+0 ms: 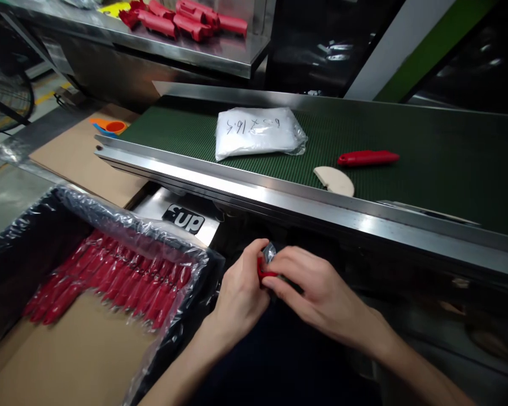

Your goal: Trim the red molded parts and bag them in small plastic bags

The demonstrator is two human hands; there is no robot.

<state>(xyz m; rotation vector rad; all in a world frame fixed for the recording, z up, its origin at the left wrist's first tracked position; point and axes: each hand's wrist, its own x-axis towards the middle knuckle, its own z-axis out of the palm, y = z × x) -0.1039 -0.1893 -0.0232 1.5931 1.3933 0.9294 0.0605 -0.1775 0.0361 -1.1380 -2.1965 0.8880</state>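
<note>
My left hand is closed round a red plastic part, most of which the fingers hide. Against it my right hand pinches with thumb and fingertips. A bit of clear plastic film sticks up between the two hands; whether it wraps the part I cannot tell. Both hands are in front of the conveyor's metal rail. To their left, several red parts in clear plastic bags lie in rows on cardboard inside a box lined with black plastic.
On the green conveyor belt lie a packet of clear bags with handwriting, a red handle-like part and a cream disc piece. An orange and blue tape dispenser rests on cardboard. Several red shells sit on a metal shelf behind.
</note>
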